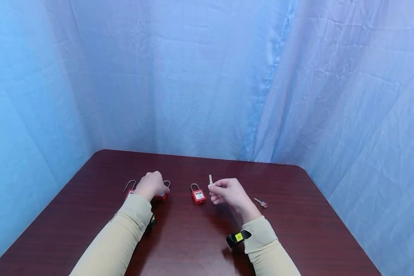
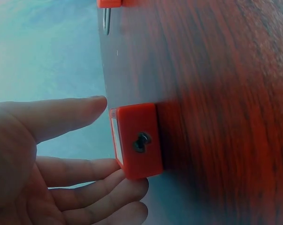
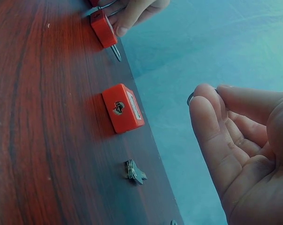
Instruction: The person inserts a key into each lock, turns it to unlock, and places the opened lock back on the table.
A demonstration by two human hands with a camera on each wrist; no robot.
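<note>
While both sleeved arms are reaching over a dark reddish table [image 1: 193, 245], the person's left hand [image 1: 151, 185] is resting on a red padlock [image 1: 162, 196], its fingers lying almost straight around the lock's body rather than closing on it. Seen from the left wrist, that padlock [image 2: 135, 140] is showing its keyhole end, with the thumb above it and the fingertips [image 2: 127, 185] touching it from below.

The right hand [image 1: 227, 191] is hovering above the table, its grip pinched together on a small pale key [image 1: 211, 181] that is pointing upward (from the right wrist only a dark sliver of it is showing between thumb and forefinger).

A second red padlock [image 1: 198, 194] is lying between the two hands, touched by neither. A third one [image 1: 129, 188] is lying just beyond the left hand, partly hidden. Another key [image 1: 261, 202] is lying on the table near the right hand. Blue cloth [image 1: 207, 76] is hanging behind the table.
</note>
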